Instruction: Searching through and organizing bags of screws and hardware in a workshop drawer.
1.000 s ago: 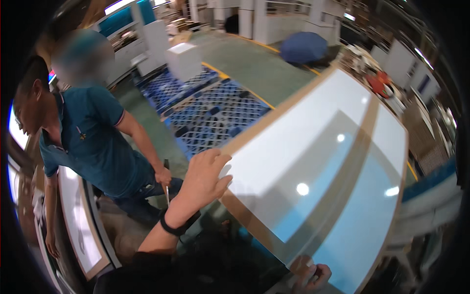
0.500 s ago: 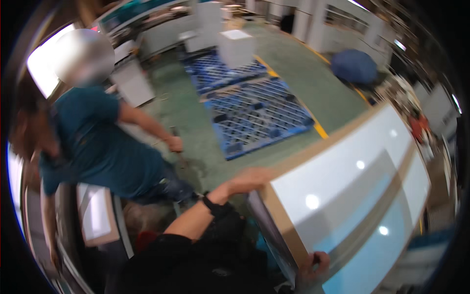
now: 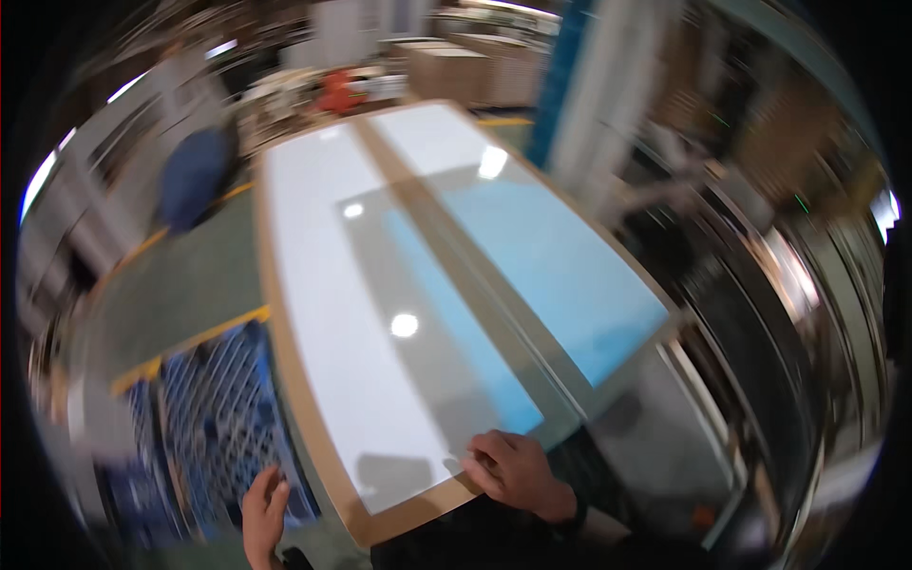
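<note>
A large flat panel (image 3: 313, 313) stretches away from me, glossy white and light blue, with brown borders and a brown strip running along its length. Lights and dark shapes reflect in its surface. My left hand (image 3: 264, 518) is beside the panel's near left corner, apart from it, with its fingers spread and nothing in them. At the near edge is my right hand (image 3: 521, 477), fingers curled in over the border. Whether these fingers pinch the edge or something small is hidden.
Blue slatted pallets (image 3: 223, 408) lie on the green floor at left, by a yellow line. A dark blue rounded object (image 3: 195, 180) stands beyond. Stacked cartons (image 3: 451, 74) and a blue-white pillar (image 3: 589, 104) are at the far end. Dark panels (image 3: 741, 313) lean at right, blurred.
My view has swung right, and the co-worker in the teal shirt is out of sight. My left hand has come off the panel's edge; my right hand stays at the near edge.
</note>
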Demonstrator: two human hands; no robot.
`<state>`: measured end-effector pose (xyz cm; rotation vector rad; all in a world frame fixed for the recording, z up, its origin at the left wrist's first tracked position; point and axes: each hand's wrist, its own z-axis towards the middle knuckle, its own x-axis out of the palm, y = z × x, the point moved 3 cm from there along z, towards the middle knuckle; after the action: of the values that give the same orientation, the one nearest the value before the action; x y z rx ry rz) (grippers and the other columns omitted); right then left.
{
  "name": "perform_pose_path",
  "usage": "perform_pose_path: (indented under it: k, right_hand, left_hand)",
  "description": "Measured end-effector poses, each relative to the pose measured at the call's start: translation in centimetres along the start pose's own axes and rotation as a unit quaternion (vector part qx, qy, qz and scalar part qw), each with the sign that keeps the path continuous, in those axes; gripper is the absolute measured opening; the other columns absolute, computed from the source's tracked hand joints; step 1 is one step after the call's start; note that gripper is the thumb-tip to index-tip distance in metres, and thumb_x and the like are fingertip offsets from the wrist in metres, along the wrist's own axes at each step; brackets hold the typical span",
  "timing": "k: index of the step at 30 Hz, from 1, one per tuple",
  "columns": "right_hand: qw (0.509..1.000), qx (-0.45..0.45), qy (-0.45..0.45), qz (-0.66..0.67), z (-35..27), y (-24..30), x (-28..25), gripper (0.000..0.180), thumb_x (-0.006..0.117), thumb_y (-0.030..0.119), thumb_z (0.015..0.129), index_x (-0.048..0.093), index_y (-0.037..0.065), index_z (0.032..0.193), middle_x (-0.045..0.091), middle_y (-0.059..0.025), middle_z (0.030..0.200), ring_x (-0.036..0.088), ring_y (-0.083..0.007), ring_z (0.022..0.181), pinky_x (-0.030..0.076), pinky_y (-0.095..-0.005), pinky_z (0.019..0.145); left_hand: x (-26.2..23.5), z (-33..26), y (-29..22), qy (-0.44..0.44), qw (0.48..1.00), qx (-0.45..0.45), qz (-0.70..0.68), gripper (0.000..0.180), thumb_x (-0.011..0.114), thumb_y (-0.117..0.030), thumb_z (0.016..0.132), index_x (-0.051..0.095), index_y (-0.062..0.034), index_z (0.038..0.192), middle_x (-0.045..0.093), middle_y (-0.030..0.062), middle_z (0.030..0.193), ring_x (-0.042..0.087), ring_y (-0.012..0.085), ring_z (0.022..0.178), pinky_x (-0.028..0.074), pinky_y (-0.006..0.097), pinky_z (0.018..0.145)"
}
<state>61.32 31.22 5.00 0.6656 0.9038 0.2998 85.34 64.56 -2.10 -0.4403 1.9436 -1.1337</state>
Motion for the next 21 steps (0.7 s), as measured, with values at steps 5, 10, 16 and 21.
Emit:
perform_pose_path:
  k: [5, 10, 16, 21]
  right_hand:
    - [0.969, 0.197, -0.103, 0.107, -1.5, 4.1, 5.0, 0.019, 0.07, 0.019, 0.095, 0.059, 0.007, 0.103, 0.062, -0.0113, 0.077, 0.062, -0.0296, 0.066, 0.049, -0.0388, 0.062]
    - [0.96, 0.207, -0.189, 0.007, -3.3, 5.1, 10.0, 0.02, 0.067, 0.023, 0.096, 0.058, 0.007, 0.102, 0.06, -0.0127, 0.074, 0.063, -0.0325, 0.068, 0.048, -0.0424, 0.062]
    - [0.958, 0.191, -0.2, 0.075, -3.7, 5.4, 10.9, 0.023, 0.067, 0.023, 0.094, 0.054, 0.007, 0.102, 0.058, -0.0121, 0.068, 0.06, -0.0338, 0.065, 0.045, -0.0442, 0.059]
    - [0.953, 0.179, -0.237, 0.058, -3.7, 5.8, 10.7, 0.022, 0.068, 0.021, 0.093, 0.054, 0.007, 0.101, 0.056, -0.012, 0.068, 0.06, -0.0346, 0.065, 0.044, -0.0449, 0.059]
  left_hand:
    - [-4.6, 5.7, -4.7, 0.018, 0.987, 0.068, 0.143, 0.043, 0.067, -0.021, 0.101, 0.06, 0.0017, 0.137, 0.065, 0.0225, 0.135, 0.064, 0.034, 0.119, 0.051, 0.043, 0.102]
    - [-2.2, 10.8, -9.6, 0.029, 0.954, 0.281, 0.097, 0.041, 0.064, -0.021, 0.103, 0.061, 0.0065, 0.132, 0.067, 0.0228, 0.125, 0.065, 0.0313, 0.111, 0.052, 0.041, 0.097]
    - [3.8, 15.7, -10.8, 0.06, 0.883, 0.431, 0.175, 0.041, 0.066, -0.022, 0.101, 0.061, 0.0067, 0.13, 0.065, 0.0234, 0.124, 0.062, 0.0342, 0.113, 0.051, 0.043, 0.096]
    - [5.6, 16.9, -11.1, 0.131, 0.831, 0.492, 0.222, 0.038, 0.065, -0.02, 0.101, 0.061, 0.0075, 0.127, 0.064, 0.0269, 0.122, 0.061, 0.0381, 0.113, 0.05, 0.045, 0.099]
